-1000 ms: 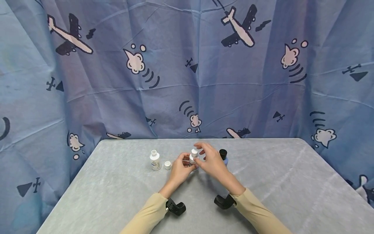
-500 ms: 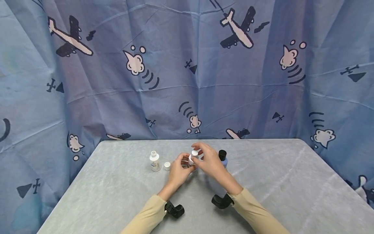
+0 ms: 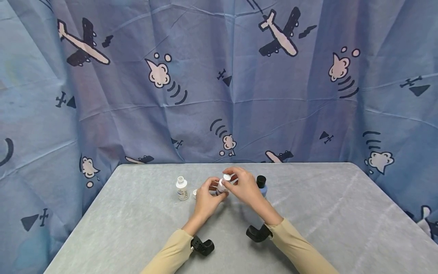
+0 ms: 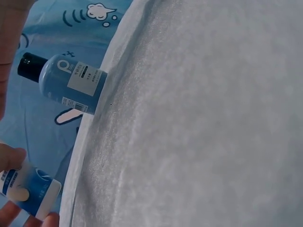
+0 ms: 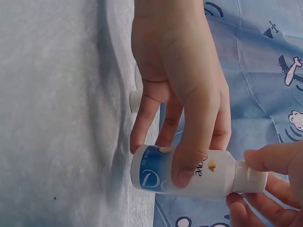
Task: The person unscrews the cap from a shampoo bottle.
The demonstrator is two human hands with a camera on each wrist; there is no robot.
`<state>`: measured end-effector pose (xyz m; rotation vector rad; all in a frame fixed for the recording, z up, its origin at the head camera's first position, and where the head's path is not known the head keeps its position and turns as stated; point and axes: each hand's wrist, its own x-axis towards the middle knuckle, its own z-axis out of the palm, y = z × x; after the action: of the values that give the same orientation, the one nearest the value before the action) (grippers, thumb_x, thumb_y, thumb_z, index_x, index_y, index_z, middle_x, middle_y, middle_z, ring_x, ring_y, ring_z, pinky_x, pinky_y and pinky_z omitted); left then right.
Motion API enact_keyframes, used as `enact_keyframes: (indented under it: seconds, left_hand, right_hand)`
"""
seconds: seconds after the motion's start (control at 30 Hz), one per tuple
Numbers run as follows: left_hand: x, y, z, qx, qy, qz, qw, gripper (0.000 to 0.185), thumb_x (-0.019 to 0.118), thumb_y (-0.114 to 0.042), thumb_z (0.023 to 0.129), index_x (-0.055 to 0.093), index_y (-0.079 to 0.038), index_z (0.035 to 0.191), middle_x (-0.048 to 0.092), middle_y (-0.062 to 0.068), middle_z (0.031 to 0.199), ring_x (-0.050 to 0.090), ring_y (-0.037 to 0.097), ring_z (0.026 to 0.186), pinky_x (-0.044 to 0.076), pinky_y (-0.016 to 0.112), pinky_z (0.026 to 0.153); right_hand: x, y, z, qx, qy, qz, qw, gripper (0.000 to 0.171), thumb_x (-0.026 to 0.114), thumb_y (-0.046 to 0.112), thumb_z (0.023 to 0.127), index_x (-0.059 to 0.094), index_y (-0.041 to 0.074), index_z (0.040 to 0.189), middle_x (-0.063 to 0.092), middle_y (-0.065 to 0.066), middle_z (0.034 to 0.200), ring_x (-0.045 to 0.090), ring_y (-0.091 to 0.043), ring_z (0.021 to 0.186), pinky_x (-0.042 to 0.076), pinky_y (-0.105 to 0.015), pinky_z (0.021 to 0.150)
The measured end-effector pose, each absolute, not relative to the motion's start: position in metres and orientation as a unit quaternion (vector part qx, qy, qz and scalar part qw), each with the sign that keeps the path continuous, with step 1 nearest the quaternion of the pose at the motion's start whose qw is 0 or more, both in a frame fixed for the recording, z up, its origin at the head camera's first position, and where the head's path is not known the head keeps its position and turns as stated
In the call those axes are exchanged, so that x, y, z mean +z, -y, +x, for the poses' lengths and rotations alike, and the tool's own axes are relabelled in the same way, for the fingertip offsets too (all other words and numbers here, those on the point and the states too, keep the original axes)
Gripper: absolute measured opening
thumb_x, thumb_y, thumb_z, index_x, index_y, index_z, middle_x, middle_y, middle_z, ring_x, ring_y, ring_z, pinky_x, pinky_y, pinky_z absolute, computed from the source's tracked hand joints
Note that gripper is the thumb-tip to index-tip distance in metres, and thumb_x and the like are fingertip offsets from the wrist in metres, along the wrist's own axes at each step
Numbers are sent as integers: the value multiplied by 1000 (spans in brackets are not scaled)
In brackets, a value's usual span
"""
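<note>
Left hand (image 3: pixel 205 198) wraps the white Dove bottle (image 5: pixel 189 174), lifted off the surface (image 3: pixel 308 220) near its far edge; right hand (image 3: pixel 243 187) pinches its white cap (image 5: pixel 249 176), fingers curled.

Both forearms, in tan sleeves with a black wrist mount on each, reach in from the near edge of the table and meet toward its far edge. The left hand (image 3: pixel 204 198) has fingers and thumb curled in a grip, knuckles up. The right hand (image 3: pixel 243 187) sits just beside it, fingertips (image 5: pixel 258 160) pinched together, thumb opposing the forefinger.
</note>
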<state>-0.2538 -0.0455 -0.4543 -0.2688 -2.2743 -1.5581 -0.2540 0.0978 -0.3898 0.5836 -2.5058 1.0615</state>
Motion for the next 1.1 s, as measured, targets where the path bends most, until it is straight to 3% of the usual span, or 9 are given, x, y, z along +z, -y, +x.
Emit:
enact_keyframes:
  seconds: [0.37,0.67,1.1]
  left_hand:
    - [-455,50,-253,-540,813,-94,197,38,82,-17,71,66,-14,105,71,7,94,66,20,88,56,38,74]
    - [-456,54,-251,-510,826,-113,212,41,84,-18,70,67,-12,106,72,8,90,67,19,83,52,22,64]
    - [-456,57,-248,-501,830,-132,206,41,84,-17,70,67,-9,106,72,9,85,68,21,78,50,18,60]
  right_hand:
    - [-390,-97,-256,397,883,193,162,24,77,16,81,70,9,103,69,-7,96,68,-18,79,56,-29,70]
    - [-393,-97,-259,401,880,191,170,22,80,14,77,73,7,97,66,-5,82,62,-10,69,51,-20,64]
    - [-395,-95,-256,409,877,188,171,20,80,11,77,73,7,95,68,-5,84,63,-10,70,52,-19,64]
